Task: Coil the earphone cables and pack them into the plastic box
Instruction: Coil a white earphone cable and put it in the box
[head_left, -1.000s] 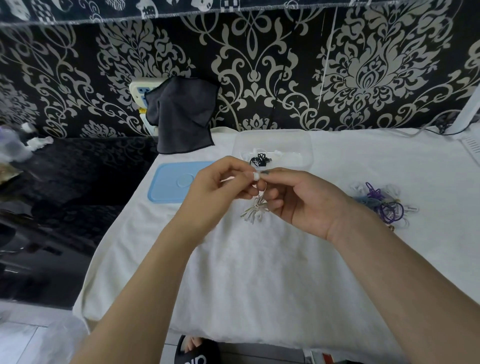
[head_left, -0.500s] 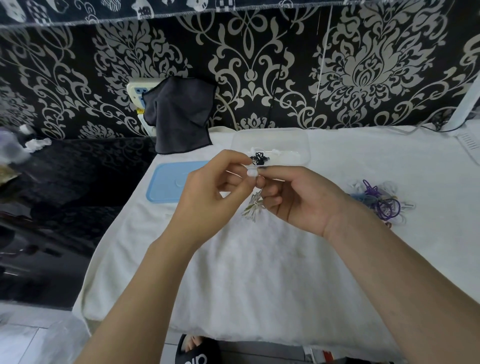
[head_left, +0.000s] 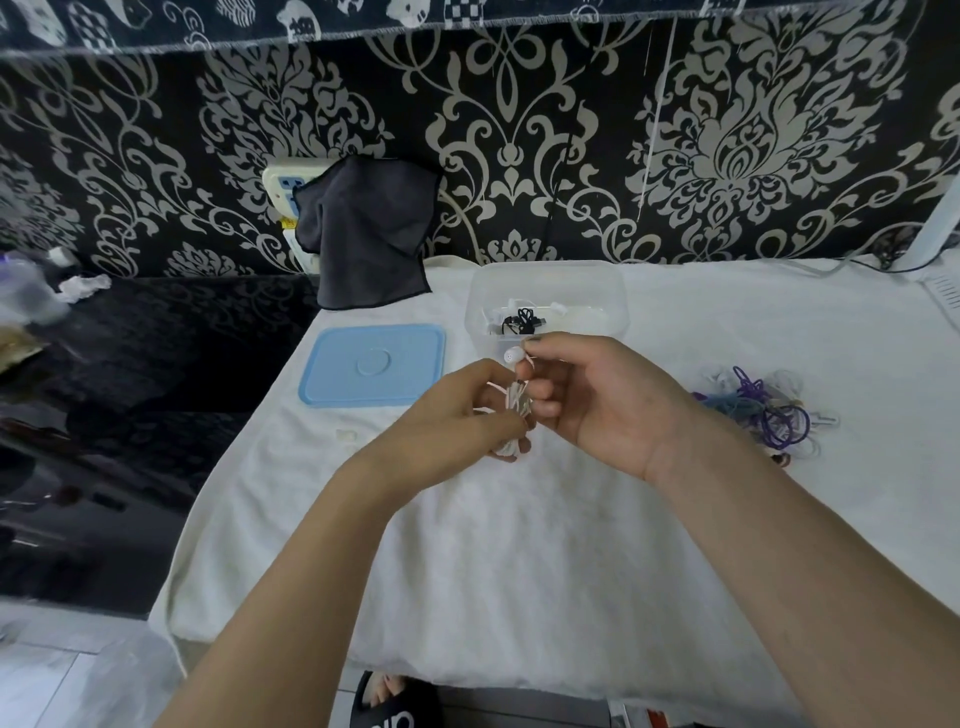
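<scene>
A white earphone cable bundle (head_left: 515, 410) hangs between my two hands above the white cloth. My left hand (head_left: 457, 415) grips the lower part of the coil. My right hand (head_left: 597, 400) pinches its upper end, and a white earbud (head_left: 513, 355) sticks out by the fingertips. Just behind the hands stands the clear plastic box (head_left: 613, 291), holding a coiled black earphone (head_left: 522, 322) and white ones. A tangle of purple, blue and white earphone cables (head_left: 769, 410) lies on the cloth to the right.
The light blue box lid (head_left: 374, 364) lies flat left of the box. A dark grey cloth (head_left: 369, 234) hangs at the wall over a power strip. The cloth-covered table (head_left: 519, 571) ends at the left beside a black surface. A small white piece (head_left: 345, 435) lies near the lid.
My left hand has dropped lower along the white coil, while my right hand keeps the upper end; the earbud now shows above the fingers. The view has shifted slightly.
</scene>
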